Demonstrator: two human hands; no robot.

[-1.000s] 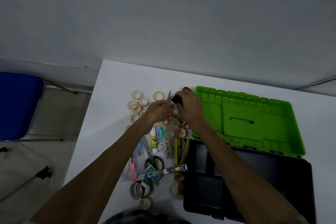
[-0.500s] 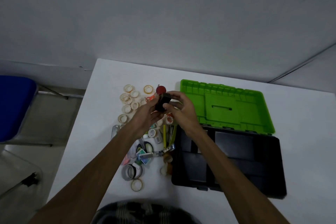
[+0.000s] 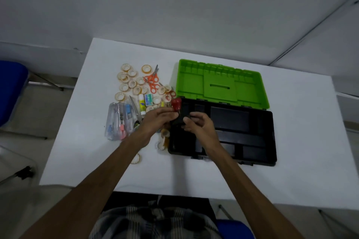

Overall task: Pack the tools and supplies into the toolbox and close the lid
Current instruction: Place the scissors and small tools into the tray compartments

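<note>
Both grips pinch 1 small tool over the toolbox.
Left hand pinches the red-capped tool; right hand curls round its black end.

The black toolbox lies open on the table, its green lid flat behind it. Tape rolls, orange scissors and glue lie left of it.

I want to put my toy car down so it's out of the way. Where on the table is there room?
Bare white table lies right of the black toolbox, and in the near strip between its front edge and the table edge. The far left corner beyond the tape rolls is bare too. Crowded: left of the toolbox, among the rolls, orange scissors and clear pouch.
</note>
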